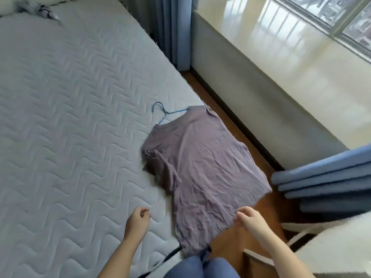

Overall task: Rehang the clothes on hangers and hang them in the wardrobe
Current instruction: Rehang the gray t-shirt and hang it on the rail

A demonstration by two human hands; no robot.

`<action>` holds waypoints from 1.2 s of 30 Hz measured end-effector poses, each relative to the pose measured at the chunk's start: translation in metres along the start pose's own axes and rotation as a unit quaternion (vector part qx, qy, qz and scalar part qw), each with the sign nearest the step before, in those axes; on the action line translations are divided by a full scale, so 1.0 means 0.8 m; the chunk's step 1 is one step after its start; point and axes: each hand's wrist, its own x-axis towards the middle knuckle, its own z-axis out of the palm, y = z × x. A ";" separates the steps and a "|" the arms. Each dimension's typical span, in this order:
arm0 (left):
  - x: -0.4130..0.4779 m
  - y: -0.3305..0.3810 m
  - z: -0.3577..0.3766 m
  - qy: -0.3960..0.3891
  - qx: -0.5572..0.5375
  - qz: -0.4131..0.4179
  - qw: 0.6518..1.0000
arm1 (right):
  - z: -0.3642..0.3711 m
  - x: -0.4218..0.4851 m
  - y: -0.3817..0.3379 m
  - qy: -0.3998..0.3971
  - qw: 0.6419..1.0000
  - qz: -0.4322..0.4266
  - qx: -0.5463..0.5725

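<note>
Bed: bare grey quilted mattress (70,121), big flat area, good surface for this. Use it, don't work in the air.

On it, near the right edge: wrinkled mauve short-sleeved t-shirt (200,167), lying flat, hem toward the person and hanging slightly off the mattress corner. Left sleeve is folded over on itself.

Thin blue wire hanger (162,113) sits at the neck end, hook sticking out past the collar onto the mattress. One arm runs toward the far shoulder; can't tell if both arms are seated inside the shoulders.

Right hand (249,217) at the hem's right corner, fingers curled at the fabric edge, looks like a pinch but grip isn't clear. Left hand (138,217) loosely fisted just left of the shirt, not touching it, holding nothing visible.

Judgement: step is seating and straightening the shirt on the hanger.
- Tug hem evenly with both hands to flatten wrinkles.
- Unfold the left sleeve.
- Check each hanger arm sits in its shoulder seam before lifting.
- Lift by the hook only; light fabric will slide off wire if tilted.

Wardrobe not in view.
</note>
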 end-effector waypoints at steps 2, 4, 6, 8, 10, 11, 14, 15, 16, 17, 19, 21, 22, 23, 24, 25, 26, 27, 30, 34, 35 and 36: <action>0.045 0.033 0.002 0.015 -0.006 -0.005 1.000 | -0.005 0.039 -0.037 -0.023 0.999 -0.014 -0.039; 0.088 0.062 0.005 0.023 -0.024 -0.019 0.999 | -0.005 0.082 -0.073 -0.045 0.996 -0.022 -0.076; 0.133 0.089 0.011 0.038 -0.031 -0.023 0.999 | 0.002 0.130 -0.107 -0.062 0.993 -0.036 -0.093; 0.180 0.114 0.018 0.058 -0.003 -0.018 0.998 | 0.014 0.182 -0.139 -0.071 0.990 -0.055 -0.112; 0.234 0.136 0.025 0.091 0.044 0.002 0.995 | 0.031 0.238 -0.167 -0.074 0.984 -0.076 -0.140; 0.259 0.146 0.029 0.121 0.076 0.022 0.989 | 0.038 0.263 -0.182 -0.073 0.981 -0.089 -0.156; 0.339 0.162 0.046 0.209 0.188 0.071 0.957 | 0.055 0.348 -0.226 -0.062 0.965 -0.151 -0.207; 0.360 0.164 0.051 0.223 0.204 0.076 0.950 | 0.058 0.369 -0.243 -0.049 0.958 -0.177 -0.218; 0.385 0.162 0.061 0.232 0.211 0.077 0.946 | 0.061 0.395 -0.259 -0.036 0.953 -0.202 -0.223; 0.404 0.158 0.071 0.244 0.206 0.072 0.945 | 0.062 0.416 -0.273 -0.024 0.950 -0.221 -0.221; 0.434 0.150 0.095 0.280 0.180 0.030 0.943 | 0.064 0.456 -0.301 -0.006 0.945 -0.249 -0.211; 0.448 0.140 0.117 0.302 0.182 0.000 0.936 | 0.070 0.485 -0.324 0.010 0.938 -0.275 -0.210; 0.451 0.136 0.124 0.312 0.188 -0.004 0.931 | 0.072 0.497 -0.333 0.023 0.930 -0.298 -0.213; 0.454 0.133 0.128 0.327 0.197 -0.001 0.924 | 0.075 0.510 -0.342 0.037 0.921 -0.320 -0.221; 0.458 0.130 0.130 0.343 0.205 0.004 0.917 | 0.077 0.520 -0.352 0.052 0.911 -0.336 -0.234; 0.462 0.126 0.132 0.360 0.210 0.008 0.909 | 0.080 0.532 -0.362 0.067 0.900 -0.349 -0.251; 0.464 0.123 0.133 0.369 0.211 0.009 0.905 | 0.082 0.544 -0.371 0.080 0.890 -0.356 -0.272; 0.466 0.121 0.134 0.376 0.215 0.010 0.901 | 0.084 0.556 -0.380 0.092 0.881 -0.356 -0.297; 0.470 0.114 0.138 0.380 0.220 0.017 0.899 | 0.087 0.590 -0.398 0.124 0.834 -0.329 -0.426; 0.471 0.115 0.137 0.372 0.218 0.021 0.902 | 0.080 0.603 -0.410 0.135 0.806 -0.277 -0.506; 0.470 0.116 0.136 0.369 0.224 0.024 0.901 | 0.078 0.601 -0.405 0.133 0.799 -0.277 -0.517; 0.469 0.118 0.135 0.364 0.231 0.027 0.902 | 0.074 0.595 -0.398 0.129 0.793 -0.275 -0.529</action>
